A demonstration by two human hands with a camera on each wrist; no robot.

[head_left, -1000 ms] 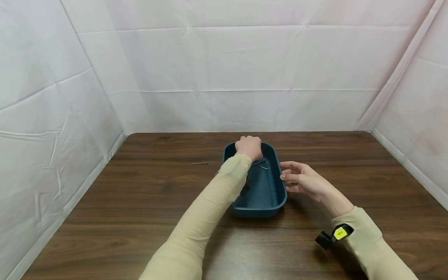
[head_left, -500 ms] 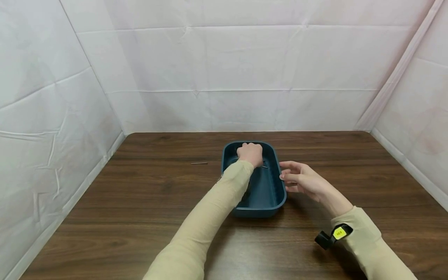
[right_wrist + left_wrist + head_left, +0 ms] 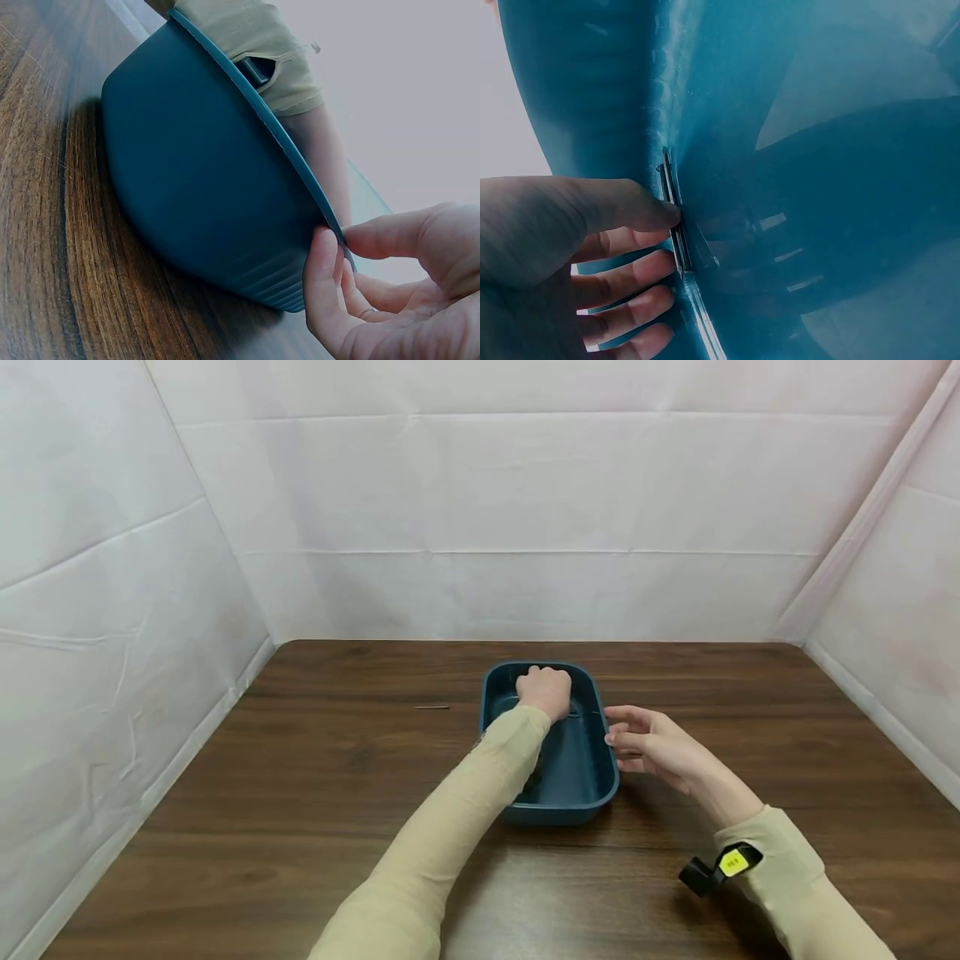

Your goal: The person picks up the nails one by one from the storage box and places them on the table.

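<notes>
Head view: teal tray [image 3: 592,781] sits mid-surface [image 3: 300,827]; left hand [image 3: 545,691] is inside its far end, right hand [image 3: 648,745] at its right rim. Left wrist view: left grip pinches a thin metal pin [image 3: 675,225] on the tray floor. Right wrist view: right thumb and fingers [image 3: 322,277] pinch the tray rim.

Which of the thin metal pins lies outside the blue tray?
The pin lying alone on the wooden table, left of the blue tray. The other pin is inside the tray, pinched by the left hand.
</notes>
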